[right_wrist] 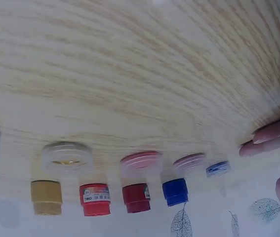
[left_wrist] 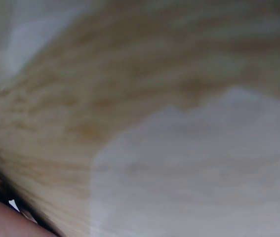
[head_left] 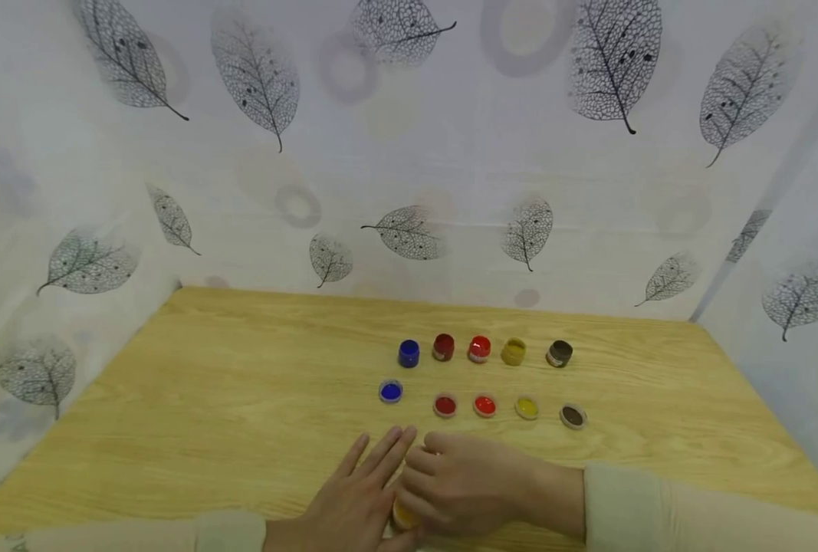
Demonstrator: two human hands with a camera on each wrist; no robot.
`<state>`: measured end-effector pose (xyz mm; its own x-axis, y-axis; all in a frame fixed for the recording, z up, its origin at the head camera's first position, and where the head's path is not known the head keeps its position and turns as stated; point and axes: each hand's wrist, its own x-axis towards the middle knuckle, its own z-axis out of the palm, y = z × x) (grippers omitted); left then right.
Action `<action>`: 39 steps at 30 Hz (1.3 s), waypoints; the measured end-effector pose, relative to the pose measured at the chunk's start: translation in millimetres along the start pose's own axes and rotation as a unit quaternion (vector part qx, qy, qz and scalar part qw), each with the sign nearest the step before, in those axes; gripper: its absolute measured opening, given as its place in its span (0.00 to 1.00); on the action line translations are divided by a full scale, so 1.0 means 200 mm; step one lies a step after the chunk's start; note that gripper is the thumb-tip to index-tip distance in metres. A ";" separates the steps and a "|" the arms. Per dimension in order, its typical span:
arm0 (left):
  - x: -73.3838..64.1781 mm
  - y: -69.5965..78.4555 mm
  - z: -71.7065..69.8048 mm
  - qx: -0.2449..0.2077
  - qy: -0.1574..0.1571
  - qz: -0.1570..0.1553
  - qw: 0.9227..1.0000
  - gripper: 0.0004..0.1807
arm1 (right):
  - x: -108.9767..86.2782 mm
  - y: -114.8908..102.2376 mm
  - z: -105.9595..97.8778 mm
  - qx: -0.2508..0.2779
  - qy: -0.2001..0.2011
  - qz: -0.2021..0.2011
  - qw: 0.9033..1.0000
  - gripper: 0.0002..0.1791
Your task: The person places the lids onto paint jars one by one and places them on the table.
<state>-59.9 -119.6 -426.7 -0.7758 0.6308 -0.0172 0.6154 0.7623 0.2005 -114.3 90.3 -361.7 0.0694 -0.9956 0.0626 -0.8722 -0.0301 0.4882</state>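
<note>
Working close together at the near side of the table (head_left: 243, 399), the two hands meet around a small yellow pot (head_left: 403, 515), of which only a part is visible between them. The right hand (head_left: 460, 483) has its fingers curled and seems to grip this pot; the left hand (head_left: 356, 498) stretches several fingers straight and puts its thumb beside the pot, but whether it also holds it I cannot tell. As I judge, the opening of the paints is mostly done: the blue jar (head_left: 409, 354), the dark red jar (head_left: 443, 348), the bright red jar (head_left: 480, 349), the mustard jar (head_left: 514, 352) and the blackish jar (head_left: 559, 354) stand upright and uncovered in a row. Nearer to the person lie the blue lid (head_left: 391, 392), the dark red lid (head_left: 445, 405), the bright red lid (head_left: 484, 405), the yellow lid (head_left: 527, 408) and the dark lid (head_left: 573, 416), each with its coloured inside upward. The pot between the hands appears to be what is left; its own lid cannot be made out. The surface is light wood with a long grain, somewhat glossy in the right wrist view. Behind it and at both sides hangs a whitish cloth (head_left: 450, 169), printed with grey leaf skeletons and pale rings.
</note>
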 end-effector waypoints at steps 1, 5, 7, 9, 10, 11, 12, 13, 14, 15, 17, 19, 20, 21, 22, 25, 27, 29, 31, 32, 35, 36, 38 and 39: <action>0.00 0.00 0.00 -0.010 -0.004 0.002 1.000 0.46 | 0.01 0.00 0.01 0.006 0.003 -0.004 1.000 0.18; 0.00 -0.01 0.00 -0.018 -0.005 0.015 1.000 0.46 | 0.03 -0.03 0.02 0.027 0.008 0.021 0.999 0.19; 0.00 -0.02 0.00 -0.006 0.000 0.016 1.000 0.47 | 0.05 -0.06 0.02 0.017 0.012 0.057 0.998 0.22; -0.01 -0.02 0.01 0.009 0.007 0.019 1.000 0.48 | 0.06 -0.11 0.02 0.002 0.019 0.101 0.995 0.25; -0.01 -0.03 0.01 0.018 0.009 0.020 1.000 0.48 | 0.07 -0.13 0.02 -0.006 0.023 0.122 0.992 0.26; -0.01 -0.03 0.01 0.026 0.010 0.021 0.999 0.48 | 0.08 -0.15 0.02 -0.014 0.023 0.138 0.990 0.27; -0.01 -0.03 0.01 0.035 0.012 0.023 0.999 0.48 | 0.08 -0.16 0.02 -0.025 0.020 0.149 0.988 0.28; -0.01 -0.03 0.00 0.036 0.014 0.026 0.999 0.48 | 0.09 -0.17 0.01 -0.030 0.020 0.156 0.987 0.28; -0.01 -0.03 0.00 0.035 0.011 0.026 0.999 0.48 | 0.09 -0.17 0.01 -0.030 0.017 0.158 0.987 0.28; -0.01 -0.03 0.00 0.029 0.011 0.024 0.999 0.48 | 0.08 -0.16 0.01 -0.028 0.011 0.150 0.988 0.28; 0.00 -0.02 0.00 0.013 0.008 0.020 1.000 0.48 | 0.07 -0.13 0.00 -0.016 0.000 0.119 0.993 0.27; 0.00 -0.02 0.00 -0.014 0.001 0.012 1.000 0.48 | 0.05 -0.07 0.00 -0.009 -0.018 0.065 0.998 0.26; 0.00 -0.02 0.00 -0.027 -0.005 0.006 1.000 0.48 | 0.05 -0.04 0.01 -0.003 -0.028 0.037 0.999 0.26; 0.00 -0.01 0.00 -0.041 -0.008 0.002 0.999 0.48 | 0.04 -0.01 0.01 0.006 -0.038 0.010 0.999 0.25; 0.00 -0.01 0.00 -0.046 -0.014 -0.001 0.999 0.48 | 0.04 0.01 0.01 0.010 -0.045 -0.015 0.999 0.24; 0.00 -0.01 -0.01 -0.049 -0.017 0.000 0.999 0.46 | 0.05 0.05 0.02 0.012 -0.058 -0.056 0.997 0.20; -0.01 -0.01 0.00 -0.029 -0.011 0.005 0.999 0.47 | 0.06 0.03 0.02 0.012 -0.044 -0.043 0.998 0.19; -0.01 -0.01 0.00 -0.010 0.000 0.010 1.000 0.48 | 0.06 -0.01 0.02 0.006 -0.026 -0.001 1.000 0.20; -0.01 -0.02 0.00 0.006 0.003 0.011 1.000 0.50 | 0.06 -0.06 0.01 0.005 -0.014 0.055 0.998 0.22; -0.01 -0.02 0.00 0.008 0.005 0.011 1.000 0.50 | 0.06 -0.09 0.01 0.007 -0.010 0.082 0.997 0.23; -0.01 -0.02 0.00 0.004 0.001 0.010 1.000 0.49 | 0.05 -0.14 0.01 0.002 -0.016 0.133 0.991 0.24; -0.01 -0.02 0.00 -0.004 -0.003 0.009 1.000 0.49 | 0.05 -0.15 0.01 0.000 -0.022 0.142 0.990 0.24; 0.00 -0.02 -0.01 -0.016 -0.011 0.005 1.000 0.48 | 0.05 -0.16 0.01 0.001 -0.026 0.154 0.988 0.24; 0.00 -0.02 -0.01 -0.020 -0.016 0.004 1.000 0.49 | 0.05 -0.17 0.01 0.005 -0.033 0.157 0.987 0.23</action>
<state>-62.3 -123.2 -424.9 -0.7660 0.6411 -0.0474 0.6144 0.7518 0.2394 -85.5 80.7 -379.1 -0.2363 -0.9596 0.1531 -0.8504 0.2804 0.4451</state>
